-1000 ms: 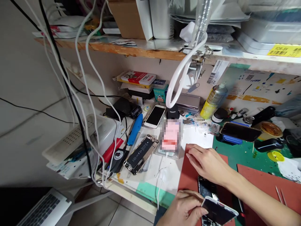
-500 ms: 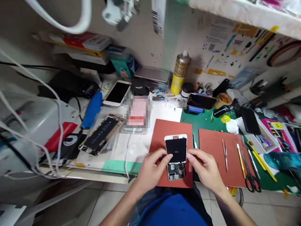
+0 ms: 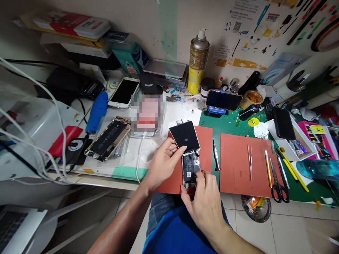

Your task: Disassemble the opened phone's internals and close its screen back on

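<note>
My left hand (image 3: 165, 160) pinches the lower left edge of a phone screen panel (image 3: 184, 135), its black back facing me, thumb on top. The panel is tilted to the left and raised at the far end of an opened phone body (image 3: 188, 165), which lies on a brown mat (image 3: 206, 141). A black battery and small boards show inside the body. My right hand (image 3: 203, 197) grips the near end of that body, thumb at the lower left corner and fingers along the right edge. A screwdriver (image 3: 216, 153) lies to the right of the phone.
On a second brown mat (image 3: 233, 165) lie tweezers (image 3: 250, 162) and scissors (image 3: 278, 190). Another opened phone (image 3: 108, 139) and a white phone (image 3: 124, 92) lie to the left. A spray can (image 3: 198, 63) stands at the back. A white cable (image 3: 140, 155) crosses the table edge.
The screen panel has swung up and leftward, exposing the battery. My right hand has moved from the panel's right edge down to the body's near end. The camera view has shifted.
</note>
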The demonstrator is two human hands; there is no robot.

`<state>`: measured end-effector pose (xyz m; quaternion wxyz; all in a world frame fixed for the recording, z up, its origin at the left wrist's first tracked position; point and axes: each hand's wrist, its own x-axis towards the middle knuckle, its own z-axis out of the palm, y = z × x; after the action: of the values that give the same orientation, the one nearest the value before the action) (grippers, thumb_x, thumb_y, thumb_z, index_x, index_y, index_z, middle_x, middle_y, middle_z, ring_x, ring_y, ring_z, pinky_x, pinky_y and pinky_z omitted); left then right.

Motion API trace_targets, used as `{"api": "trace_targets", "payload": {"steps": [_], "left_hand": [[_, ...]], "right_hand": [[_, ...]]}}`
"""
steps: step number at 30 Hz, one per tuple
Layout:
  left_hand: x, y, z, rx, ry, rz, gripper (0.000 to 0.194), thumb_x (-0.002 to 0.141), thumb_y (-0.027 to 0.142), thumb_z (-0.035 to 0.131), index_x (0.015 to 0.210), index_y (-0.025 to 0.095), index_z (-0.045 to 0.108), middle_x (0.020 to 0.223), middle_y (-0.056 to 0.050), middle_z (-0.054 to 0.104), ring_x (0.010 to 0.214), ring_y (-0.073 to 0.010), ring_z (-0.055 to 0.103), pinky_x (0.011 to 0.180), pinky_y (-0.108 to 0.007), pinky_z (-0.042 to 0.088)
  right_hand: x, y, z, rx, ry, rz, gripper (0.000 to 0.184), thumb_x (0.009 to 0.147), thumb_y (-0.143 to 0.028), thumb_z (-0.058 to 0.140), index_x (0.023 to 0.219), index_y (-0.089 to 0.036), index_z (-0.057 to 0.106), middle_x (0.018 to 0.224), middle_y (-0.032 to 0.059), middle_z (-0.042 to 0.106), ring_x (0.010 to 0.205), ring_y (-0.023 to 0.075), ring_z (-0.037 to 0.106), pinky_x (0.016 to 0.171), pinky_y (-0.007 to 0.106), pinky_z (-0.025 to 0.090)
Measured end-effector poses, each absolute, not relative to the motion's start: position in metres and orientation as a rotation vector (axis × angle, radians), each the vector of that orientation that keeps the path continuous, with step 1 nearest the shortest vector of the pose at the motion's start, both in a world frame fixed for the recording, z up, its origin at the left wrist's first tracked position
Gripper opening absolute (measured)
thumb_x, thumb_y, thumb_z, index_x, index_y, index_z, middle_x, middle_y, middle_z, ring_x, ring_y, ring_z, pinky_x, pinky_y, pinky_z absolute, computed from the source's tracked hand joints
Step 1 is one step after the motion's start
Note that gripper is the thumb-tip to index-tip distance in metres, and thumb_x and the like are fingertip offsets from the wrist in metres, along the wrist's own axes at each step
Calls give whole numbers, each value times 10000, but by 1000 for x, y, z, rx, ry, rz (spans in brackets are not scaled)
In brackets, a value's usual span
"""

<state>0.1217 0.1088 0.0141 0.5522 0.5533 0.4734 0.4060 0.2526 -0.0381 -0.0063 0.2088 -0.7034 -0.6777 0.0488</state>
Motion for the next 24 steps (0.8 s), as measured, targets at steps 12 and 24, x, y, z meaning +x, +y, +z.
{"api": "trace_targets", "payload": {"steps": [12, 24], "left_hand": [[117, 109, -5, 1499, 1168, 866, 160, 1054, 402, 640, 1071, 244, 630, 947, -4, 799, 930, -216, 782, 789, -306, 557], [121, 108, -14, 1603, 1151, 954, 97, 1069, 334, 610, 1067, 238, 627, 963, -14, 816, 886, -189, 802, 749, -283, 568]], "right_hand": [[310, -9, 23, -1849, -1541, 695, 220, 1095, -386, 539, 1155, -227, 678, 1079, 97, 742, 937, 250, 726, 828, 389, 608], [315, 72, 19, -1842, -1082, 1290, 271, 860, -480, 763, 891, -216, 713, 733, -13, 689, 498, 132, 624, 487, 257, 430]]}}
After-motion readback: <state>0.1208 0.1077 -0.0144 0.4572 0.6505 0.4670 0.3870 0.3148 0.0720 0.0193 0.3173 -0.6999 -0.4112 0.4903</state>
